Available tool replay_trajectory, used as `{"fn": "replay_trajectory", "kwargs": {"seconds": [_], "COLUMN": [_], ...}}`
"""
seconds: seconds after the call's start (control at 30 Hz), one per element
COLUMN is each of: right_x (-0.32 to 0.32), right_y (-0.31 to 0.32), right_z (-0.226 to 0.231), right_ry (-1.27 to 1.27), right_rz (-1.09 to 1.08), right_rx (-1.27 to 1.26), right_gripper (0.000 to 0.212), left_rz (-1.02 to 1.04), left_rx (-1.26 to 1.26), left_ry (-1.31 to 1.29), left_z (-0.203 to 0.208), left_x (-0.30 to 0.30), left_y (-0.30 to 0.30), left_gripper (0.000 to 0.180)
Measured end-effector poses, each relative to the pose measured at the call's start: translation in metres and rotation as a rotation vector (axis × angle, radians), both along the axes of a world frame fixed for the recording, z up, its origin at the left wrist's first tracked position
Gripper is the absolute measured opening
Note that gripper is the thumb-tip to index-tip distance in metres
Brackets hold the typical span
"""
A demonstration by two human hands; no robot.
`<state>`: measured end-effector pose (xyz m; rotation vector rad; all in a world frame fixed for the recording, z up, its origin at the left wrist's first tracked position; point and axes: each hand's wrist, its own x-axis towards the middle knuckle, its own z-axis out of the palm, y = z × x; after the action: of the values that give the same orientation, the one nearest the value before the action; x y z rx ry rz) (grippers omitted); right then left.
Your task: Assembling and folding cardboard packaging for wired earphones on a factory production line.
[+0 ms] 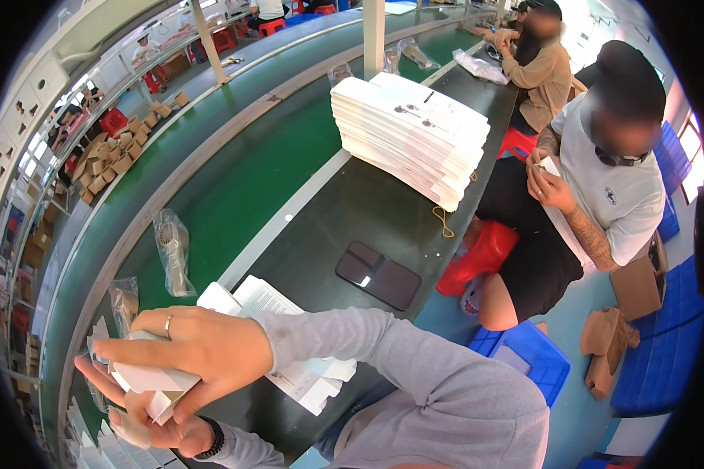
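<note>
Between both my hands is a small white carton (155, 378), its end flaps standing partly open. My right hand (211, 340), with a ring on a finger, closes over the carton from above. My left hand (145, 426), a dark bead bracelet at its wrist, supports it from below with some fingers stretched out. Much of the carton is hidden by the fingers. Beyond my right wrist lie a white box (218, 298) and a printed leaflet (264, 298). Flat printed carton blanks (309, 384) stick out beneath my right forearm.
A tall stack of flat printed blanks (407, 133) stands on the dark table, with a phone (378, 275) nearer me. Along the left runs a green conveyor (235, 207) with a bagged item (172, 252). A seated co-worker (610, 180) and a blue crate (540, 363) are at right.
</note>
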<state>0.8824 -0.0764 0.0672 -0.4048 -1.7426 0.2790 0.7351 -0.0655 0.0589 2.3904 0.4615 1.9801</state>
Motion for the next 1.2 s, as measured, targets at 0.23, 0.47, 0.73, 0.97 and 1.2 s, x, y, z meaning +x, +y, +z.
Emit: {"fn": "replay_trajectory", "kwargs": {"seconds": [0.23, 0.47, 0.73, 0.97, 1.2], "right_x": [-0.008, -0.014, -0.017, -0.008, -0.011], "right_y": [0.000, 0.001, 0.002, -0.007, -0.008], "right_z": [0.003, -0.006, -0.011, 0.005, 0.001], "right_ry": [0.010, 0.002, 0.006, 0.070, 0.186], "right_rz": [-0.151, 0.034, -0.012, -0.090, 0.016], "right_rx": [0.069, 0.042, 0.080, 0.098, 0.025], "right_gripper": [0.091, 0.085, 0.076, 0.049, 0.042], "left_rz": [0.021, 0.115, 0.147, 0.081, 0.145], "left_rx": [-0.220, -0.064, 0.102, 0.184, 0.101], "left_ry": [-0.036, -0.217, -0.052, -0.101, -0.148], "left_z": [-0.009, -0.004, -0.006, -0.010, -0.006], "left_x": [-0.021, 0.004, -0.011, -0.014, -0.007], "left_y": [0.008, -0.004, -0.002, 0.000, -0.004], "left_gripper": [0.069, 0.062, 0.058, 0.050, 0.026]}}
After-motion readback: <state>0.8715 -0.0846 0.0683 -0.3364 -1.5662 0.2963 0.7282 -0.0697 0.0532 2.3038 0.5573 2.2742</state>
